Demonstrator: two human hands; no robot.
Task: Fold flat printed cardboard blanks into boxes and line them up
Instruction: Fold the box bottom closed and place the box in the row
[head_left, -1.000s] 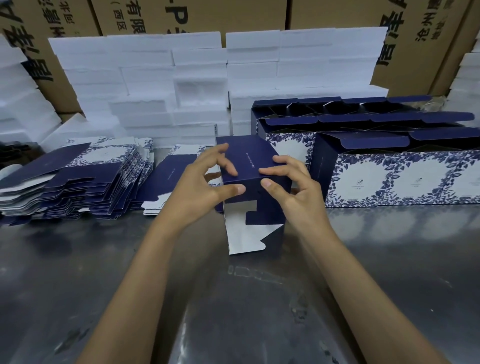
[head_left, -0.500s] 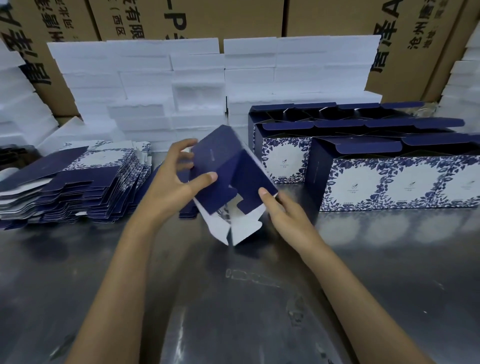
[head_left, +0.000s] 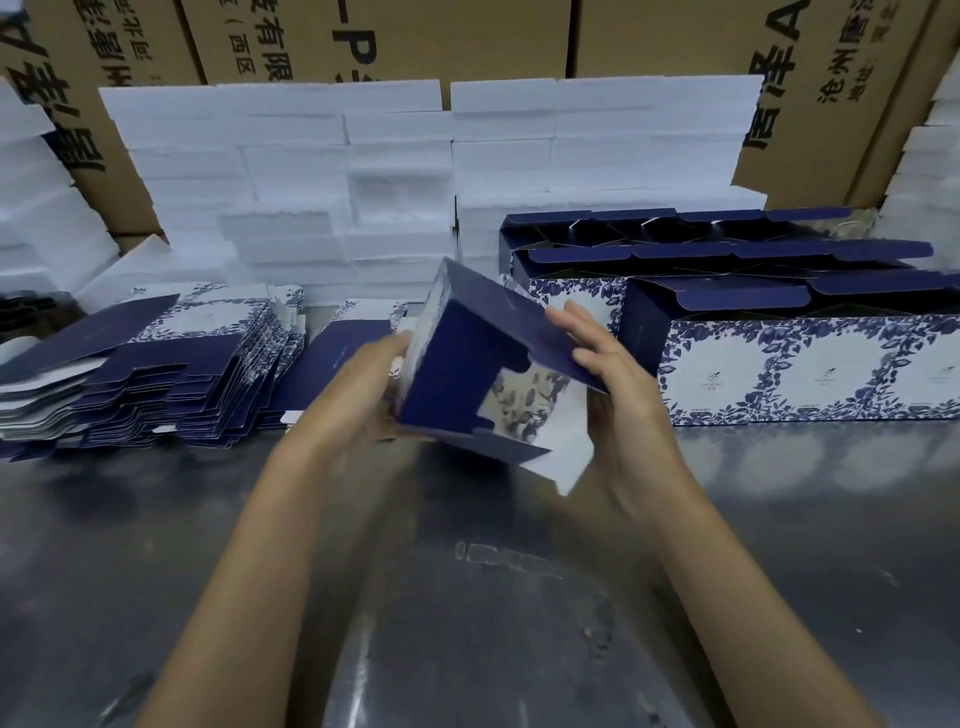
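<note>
A half-folded navy and white floral box (head_left: 467, 358) is tilted in the air above the metal table (head_left: 467, 597), its bottom flaps turned toward me. My left hand (head_left: 358, 395) grips its left side, with the fingers hidden behind the card. My right hand (head_left: 608, 374) holds the right side, fingers laid over a navy flap. Flat printed blanks (head_left: 171, 374) lie stacked at the left. Finished open-topped boxes (head_left: 779, 364) stand in rows at the right.
White foam blocks (head_left: 363, 182) are piled along the back, with more at both sides. Brown printed cartons (head_left: 415, 36) rise behind them. A second small pile of blanks (head_left: 337, 358) lies just behind my left hand.
The box has gone from upright on the table to lifted and tipped, its bottom turned toward me. Both hands shifted around it, and one bottom flap is folded in.
</note>
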